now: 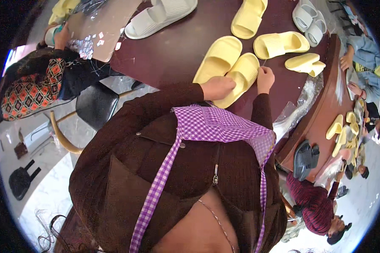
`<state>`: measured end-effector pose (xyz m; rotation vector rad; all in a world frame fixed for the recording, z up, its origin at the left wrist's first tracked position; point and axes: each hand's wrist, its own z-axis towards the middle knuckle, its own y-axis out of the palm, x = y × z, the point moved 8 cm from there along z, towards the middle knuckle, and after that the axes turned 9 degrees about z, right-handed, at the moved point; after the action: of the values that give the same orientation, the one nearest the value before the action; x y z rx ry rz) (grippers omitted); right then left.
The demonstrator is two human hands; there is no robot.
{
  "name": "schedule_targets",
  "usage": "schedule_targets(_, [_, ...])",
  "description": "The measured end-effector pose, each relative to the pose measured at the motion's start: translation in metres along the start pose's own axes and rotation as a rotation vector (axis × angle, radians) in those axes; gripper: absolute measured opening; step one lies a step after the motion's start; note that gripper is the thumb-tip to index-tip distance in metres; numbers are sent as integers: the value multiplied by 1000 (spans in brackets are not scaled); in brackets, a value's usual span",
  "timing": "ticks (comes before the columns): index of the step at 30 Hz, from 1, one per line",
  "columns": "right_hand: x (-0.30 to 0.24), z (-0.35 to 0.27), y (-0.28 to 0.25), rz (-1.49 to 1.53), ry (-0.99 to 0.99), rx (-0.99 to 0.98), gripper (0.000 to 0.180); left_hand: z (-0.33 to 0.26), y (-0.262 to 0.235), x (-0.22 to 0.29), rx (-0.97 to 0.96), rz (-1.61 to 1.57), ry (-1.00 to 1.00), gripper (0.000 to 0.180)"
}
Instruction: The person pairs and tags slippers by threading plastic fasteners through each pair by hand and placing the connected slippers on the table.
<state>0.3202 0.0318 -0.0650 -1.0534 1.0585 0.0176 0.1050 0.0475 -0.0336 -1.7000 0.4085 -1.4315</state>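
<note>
Two pale yellow slide slippers (pixel 223 63) lie side by side on the dark maroon table (pixel 177 50), just ahead of my brown jacket and purple checked apron. My left hand (pixel 218 87) lies on the near end of the pair, fingers curled over the slipper nearest me and holding it down. My right hand (pixel 265 79) is closed in a pinch at the outer edge of that same slipper. Whether something thin sits between those fingers is too small to tell.
More yellow slippers (pixel 278 44) and white slippers (pixel 160 17) lie further out on the table. A cardboard sheet (pixel 105 25) with small silver bits sits at the far left, by a seated person in a patterned top (pixel 33 84). Clear plastic bags (pixel 299 105) hang off the right edge. Other people sit at right.
</note>
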Motion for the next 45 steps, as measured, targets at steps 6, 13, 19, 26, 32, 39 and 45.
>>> schedule_targets(6, [-5, -2, -1, -1, -7, -1, 17, -3, -9, 14, -30, -224, -28, 11])
schedule_targets(13, [-10, -2, 0, 39, -25, 2, 18, 1, -29, -17, 142, -54, 57, 9])
schedule_targets(19, [-50, 4, 7, 177, -43, -36, 16, 2, -50, -32, 280, 252, 218, 9])
schedule_targets(26, [-93, 22, 42, 268, -125, -218, 15, 5, -43, -34, 238, 280, 179, 10])
schedule_targets(32, [-104, 29, 70, -9, -333, -318, 15, 4, -44, -34, 261, 264, 172, 9])
schedule_targets(39, [-96, 31, 56, -54, -214, -325, 15, -1, -53, -38, 235, 151, 81, 17])
schedule_targets(45, [-107, 17, 36, 401, -94, -342, 13, 4, -100, -33, 431, -193, -96, 21])
